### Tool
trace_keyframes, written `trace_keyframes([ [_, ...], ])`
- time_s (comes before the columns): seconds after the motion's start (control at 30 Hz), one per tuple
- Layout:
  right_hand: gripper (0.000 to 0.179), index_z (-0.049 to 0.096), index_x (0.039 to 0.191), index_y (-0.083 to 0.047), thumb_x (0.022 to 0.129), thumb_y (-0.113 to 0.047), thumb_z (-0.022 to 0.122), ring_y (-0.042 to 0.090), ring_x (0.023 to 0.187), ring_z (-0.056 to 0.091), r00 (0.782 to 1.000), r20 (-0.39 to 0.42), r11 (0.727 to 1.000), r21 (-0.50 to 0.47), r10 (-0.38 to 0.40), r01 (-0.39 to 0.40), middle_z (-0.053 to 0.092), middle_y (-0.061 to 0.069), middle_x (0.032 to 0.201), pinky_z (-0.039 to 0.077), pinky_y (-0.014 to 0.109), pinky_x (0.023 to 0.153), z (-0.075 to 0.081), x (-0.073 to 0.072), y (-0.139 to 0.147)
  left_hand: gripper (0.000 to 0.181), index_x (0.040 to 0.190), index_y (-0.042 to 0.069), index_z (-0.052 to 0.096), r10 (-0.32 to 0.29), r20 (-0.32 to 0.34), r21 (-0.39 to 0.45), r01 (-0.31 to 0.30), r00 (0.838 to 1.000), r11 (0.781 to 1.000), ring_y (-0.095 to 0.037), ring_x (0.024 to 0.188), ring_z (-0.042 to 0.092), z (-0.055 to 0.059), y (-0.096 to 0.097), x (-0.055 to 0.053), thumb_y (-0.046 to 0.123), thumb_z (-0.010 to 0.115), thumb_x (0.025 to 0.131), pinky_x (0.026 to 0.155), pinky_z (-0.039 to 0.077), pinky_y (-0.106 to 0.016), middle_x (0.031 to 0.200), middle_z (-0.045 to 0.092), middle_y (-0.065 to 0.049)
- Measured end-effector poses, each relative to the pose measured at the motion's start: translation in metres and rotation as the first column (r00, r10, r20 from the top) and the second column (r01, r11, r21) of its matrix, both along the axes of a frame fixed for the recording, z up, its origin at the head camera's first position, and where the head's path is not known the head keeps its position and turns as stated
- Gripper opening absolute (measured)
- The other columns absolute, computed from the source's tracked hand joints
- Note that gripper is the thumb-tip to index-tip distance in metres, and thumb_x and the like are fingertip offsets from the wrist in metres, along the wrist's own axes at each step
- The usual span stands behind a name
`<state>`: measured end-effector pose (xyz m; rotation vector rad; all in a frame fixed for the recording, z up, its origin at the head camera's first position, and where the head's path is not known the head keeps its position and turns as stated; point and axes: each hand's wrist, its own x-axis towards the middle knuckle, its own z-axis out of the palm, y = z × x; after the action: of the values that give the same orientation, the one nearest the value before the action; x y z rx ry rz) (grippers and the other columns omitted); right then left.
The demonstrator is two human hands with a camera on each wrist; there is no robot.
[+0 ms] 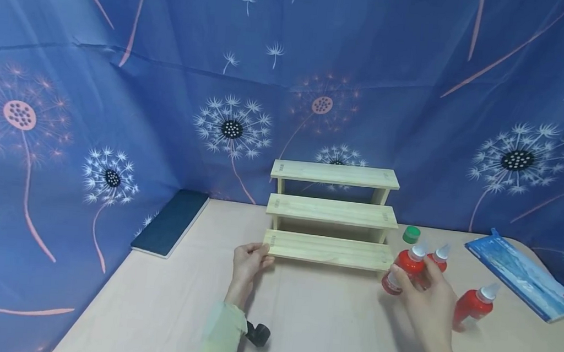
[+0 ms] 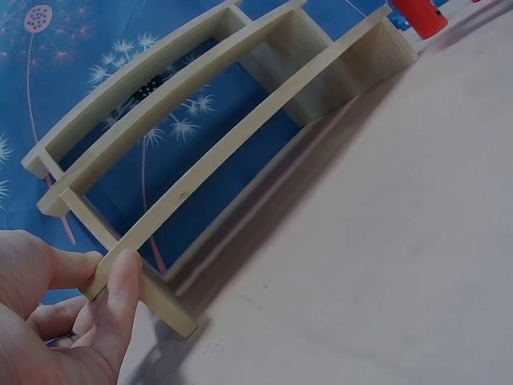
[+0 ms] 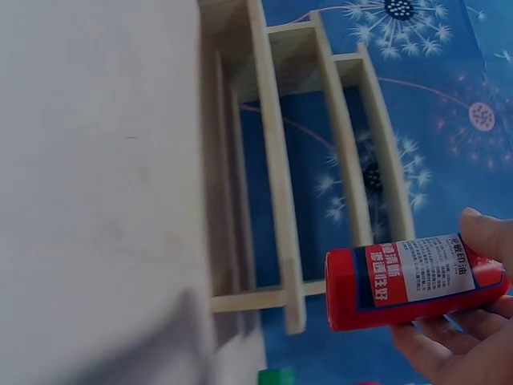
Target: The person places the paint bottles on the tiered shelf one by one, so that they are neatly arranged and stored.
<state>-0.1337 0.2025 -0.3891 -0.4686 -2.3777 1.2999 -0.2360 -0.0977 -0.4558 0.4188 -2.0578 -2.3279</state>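
A three-step wooden shelf (image 1: 328, 250) stands on the table against the cloth backdrop. My left hand (image 1: 248, 264) pinches the left end of its lowest board, thumb on one face and fingers on the other, as the left wrist view shows. In my right hand (image 1: 428, 303) is a red bottle (image 3: 405, 281) with a silver pointed cap and a printed label, held off the table just beside the shelf's right end. Behind that hand stands a second red bottle (image 1: 438, 257), partly hidden. Another red bottle (image 1: 472, 308) stands to the right of the hand.
A green round lid or tub (image 1: 411, 234) lies right of the shelf. At the far right is a blue booklet (image 1: 525, 278), and at the back left a dark notebook (image 1: 171, 223). Blue dandelion-patterned cloth (image 1: 168, 106) hangs behind and along the left side.
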Motion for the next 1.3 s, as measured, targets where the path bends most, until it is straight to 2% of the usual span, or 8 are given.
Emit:
trace_keyframes([
  [0.3, 0.059, 0.049, 0.140, -0.003, 0.088, -0.018, 0.074, 0.041, 0.121, 0.056, 0.984, -0.149, 0.995, 0.005, 0.099, -0.099, 0.059, 0.022, 0.131, 0.047, 0.041, 0.097, 0.023, -0.025, -0.005, 0.031, 0.117, -0.017, 0.056, -0.013, -0.005, -0.022, 0.013, 1.000, 1.000, -0.011, 0.065, 0.067, -0.001, -0.001, 0.003, 0.005, 0.060, 0.095, 0.071, 0.065, -0.026, 0.089, 0.067, -0.016],
  [0.5, 0.059, 0.047, 0.141, -0.001, 0.090, -0.020, 0.072, 0.037, 0.120, 0.058, 0.978, -0.171, 0.992, 0.033, 0.123, -0.120, 0.059, 0.022, 0.131, 0.049, 0.045, 0.098, 0.040, -0.049, -0.004, 0.031, 0.116, -0.017, 0.056, -0.013, -0.012, -0.021, 0.013, 1.000, 1.000, -0.013, 0.067, 0.068, -0.003, 0.001, 0.002, 0.005, 0.060, 0.095, 0.071, 0.065, -0.026, 0.090, 0.066, -0.016],
  [0.53, 0.059, 0.048, 0.141, -0.001, 0.090, -0.020, 0.072, 0.037, 0.119, 0.058, 0.977, -0.174, 0.993, 0.040, 0.120, -0.115, 0.060, 0.022, 0.130, 0.052, 0.042, 0.099, 0.043, -0.053, -0.004, 0.031, 0.116, -0.017, 0.056, -0.014, -0.014, -0.025, 0.014, 1.000, 1.000, -0.013, 0.067, 0.069, -0.003, 0.000, 0.002, 0.005, 0.060, 0.095, 0.071, 0.065, -0.026, 0.090, 0.066, -0.017],
  [0.6, 0.059, 0.048, 0.140, 0.000, 0.090, -0.021, 0.072, 0.037, 0.118, 0.059, 0.976, -0.181, 0.993, 0.049, 0.117, -0.110, 0.061, 0.023, 0.128, 0.054, 0.044, 0.100, 0.049, -0.061, -0.003, 0.032, 0.117, -0.018, 0.055, -0.013, -0.014, -0.025, 0.013, 1.000, 1.000, -0.013, 0.067, 0.069, -0.004, 0.000, 0.004, 0.005, 0.059, 0.095, 0.071, 0.065, -0.026, 0.089, 0.066, -0.017],
  [0.73, 0.061, 0.049, 0.140, 0.001, 0.089, -0.021, 0.073, 0.041, 0.117, 0.059, 0.973, -0.202, 0.993, 0.060, 0.111, -0.101, 0.061, 0.026, 0.126, 0.052, 0.054, 0.099, 0.060, -0.077, 0.001, 0.032, 0.116, -0.018, 0.055, -0.013, -0.021, -0.028, 0.012, 1.000, 1.000, -0.013, 0.067, 0.069, -0.004, -0.001, 0.007, 0.006, 0.059, 0.096, 0.071, 0.065, -0.027, 0.090, 0.067, -0.018],
  [0.77, 0.061, 0.048, 0.140, 0.001, 0.089, -0.021, 0.073, 0.042, 0.118, 0.058, 0.972, -0.206, 0.993, 0.062, 0.112, -0.101, 0.060, 0.026, 0.128, 0.049, 0.060, 0.101, 0.063, -0.080, 0.003, 0.032, 0.116, -0.018, 0.055, -0.013, -0.022, -0.026, 0.013, 1.000, 1.000, -0.014, 0.068, 0.069, -0.004, -0.001, 0.007, 0.006, 0.060, 0.096, 0.072, 0.065, -0.027, 0.090, 0.067, -0.017],
  [1.07, 0.068, 0.043, 0.144, 0.000, 0.092, -0.033, 0.069, 0.044, 0.115, 0.059, 0.965, -0.227, 0.987, 0.117, 0.132, -0.108, 0.059, 0.026, 0.130, 0.051, 0.062, 0.098, 0.083, -0.114, 0.013, 0.033, 0.116, -0.017, 0.056, -0.024, -0.035, -0.039, 0.023, 0.999, 0.999, -0.014, 0.069, 0.069, -0.008, -0.001, 0.008, 0.009, 0.060, 0.095, 0.071, 0.065, -0.027, 0.091, 0.068, -0.017],
  [1.3, 0.065, 0.046, 0.143, -0.002, 0.091, -0.033, 0.069, 0.039, 0.115, 0.060, 0.959, -0.255, 0.989, 0.108, 0.127, -0.103, 0.061, 0.024, 0.127, 0.051, 0.059, 0.099, 0.097, -0.143, 0.016, 0.032, 0.115, -0.016, 0.057, -0.012, -0.035, -0.035, 0.011, 0.999, 0.999, -0.012, 0.068, 0.068, -0.009, 0.000, 0.008, 0.009, 0.060, 0.095, 0.071, 0.065, -0.027, 0.091, 0.068, -0.016],
])
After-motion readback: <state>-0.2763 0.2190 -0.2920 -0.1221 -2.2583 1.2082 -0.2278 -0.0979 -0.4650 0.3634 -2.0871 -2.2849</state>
